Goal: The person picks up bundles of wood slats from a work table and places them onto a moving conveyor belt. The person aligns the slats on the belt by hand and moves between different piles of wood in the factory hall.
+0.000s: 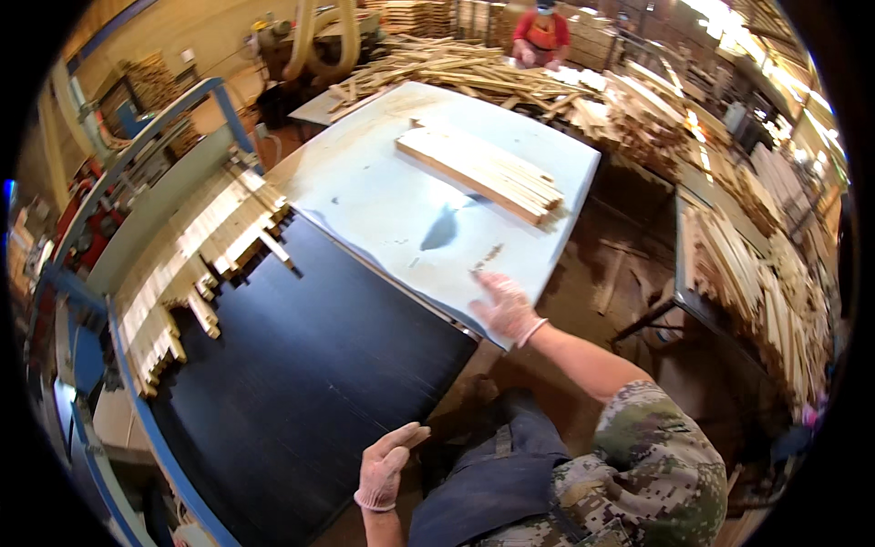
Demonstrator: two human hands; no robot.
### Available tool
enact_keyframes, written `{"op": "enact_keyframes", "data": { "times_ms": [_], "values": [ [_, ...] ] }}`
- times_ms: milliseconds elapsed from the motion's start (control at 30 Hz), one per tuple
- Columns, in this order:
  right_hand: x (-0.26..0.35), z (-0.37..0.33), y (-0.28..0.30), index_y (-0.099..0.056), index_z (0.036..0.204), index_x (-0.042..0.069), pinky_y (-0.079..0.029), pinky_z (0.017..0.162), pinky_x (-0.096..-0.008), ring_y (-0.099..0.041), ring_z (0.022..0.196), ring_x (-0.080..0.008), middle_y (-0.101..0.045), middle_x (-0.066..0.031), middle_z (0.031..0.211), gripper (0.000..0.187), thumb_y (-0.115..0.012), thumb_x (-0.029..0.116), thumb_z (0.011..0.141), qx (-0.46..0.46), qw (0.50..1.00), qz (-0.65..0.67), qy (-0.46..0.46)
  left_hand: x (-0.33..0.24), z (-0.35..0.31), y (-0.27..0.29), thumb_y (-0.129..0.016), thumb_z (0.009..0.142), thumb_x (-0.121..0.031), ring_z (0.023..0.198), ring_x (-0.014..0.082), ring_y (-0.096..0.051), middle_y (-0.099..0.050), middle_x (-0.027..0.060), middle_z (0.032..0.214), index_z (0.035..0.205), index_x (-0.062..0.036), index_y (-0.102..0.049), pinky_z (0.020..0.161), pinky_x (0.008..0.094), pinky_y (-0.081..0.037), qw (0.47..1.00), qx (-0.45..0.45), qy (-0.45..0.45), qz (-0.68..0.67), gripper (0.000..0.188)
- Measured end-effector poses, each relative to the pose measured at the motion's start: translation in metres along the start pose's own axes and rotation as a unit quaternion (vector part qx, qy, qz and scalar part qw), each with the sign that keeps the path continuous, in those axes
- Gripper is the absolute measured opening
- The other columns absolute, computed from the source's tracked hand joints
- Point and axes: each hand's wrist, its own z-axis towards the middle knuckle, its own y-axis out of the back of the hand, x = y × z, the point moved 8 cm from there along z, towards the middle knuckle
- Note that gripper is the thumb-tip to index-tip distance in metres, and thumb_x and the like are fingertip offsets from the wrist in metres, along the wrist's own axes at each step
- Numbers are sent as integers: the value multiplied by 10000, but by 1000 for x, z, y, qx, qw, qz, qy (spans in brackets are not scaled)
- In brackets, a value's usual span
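Both of my hands wear thin pale gloves. My right hand [507,308], fingers spread and empty, is over the near right corner of a light blue-grey tabletop [365,191]; whether it touches the surface I cannot tell. Farther back on that top lies a bundle of pale wooden strips [478,173], side by side. My left hand [386,465] is at the near edge of a black conveyor belt [310,337], its fingers stretched out and nothing in them. Toward the belt's left side, a row of wooden strips [196,246] lies with uneven ends.
A blue machine frame [137,150] rises along the belt's left side. Loose strips are heaped [437,73] beyond the tabletop, where a person in red [541,35] stands. More strips cover a table [679,246] on the right. Scraps [611,283] lie on the floor.
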Motion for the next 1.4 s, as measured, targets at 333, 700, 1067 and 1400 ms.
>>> {"op": "enact_keyframes", "data": {
  "times_ms": [333, 700, 1067, 1400],
  "values": [
    [-181, 196, 59, -525, 1532, 3, -470, 1129, -479, -630, 1260, -409, -686, -217, 1352, 751, -706, 386, 911, -73, 984, -151, -53, -5, 126, -90, -666, 1020, -323, 1384, 327, -606, -655, 240, 1448, 1485, 94, -567, 1227, 431, -410, 1000, 15, -12, 14, 633],
    [-316, 325, 12, -675, 1363, 22, -463, 1138, -495, -603, 1325, -430, -657, -260, 1402, 694, -459, 584, 1019, 137, 937, -131, -292, -4, 258, -142, -770, 921, -152, 1380, 347, -601, -629, 258, 1460, 1475, 70, -566, 1195, 390, -432, 898, -242, -176, 324, 630],
    [-231, 280, -16, -715, 1212, 27, -507, 1071, -464, -658, 1225, -396, -712, -238, 1282, 629, -483, 587, 1046, 120, 965, -118, -202, -7, 327, -146, -786, 894, -364, 1407, 460, -529, -600, 293, 1459, 1534, 55, -492, 1276, 563, -278, 742, -316, -192, 559, 819],
    [-113, 212, -54, -697, 1216, -15, -506, 1087, -462, -651, 1226, -389, -681, -251, 1276, 675, -565, 607, 989, 178, 969, -58, -159, -12, 326, -135, -728, 936, -482, 1518, 472, -399, -453, 343, 1595, 1574, 111, -388, 1312, 555, -180, 752, -325, -187, 542, 935]
  ]
}}
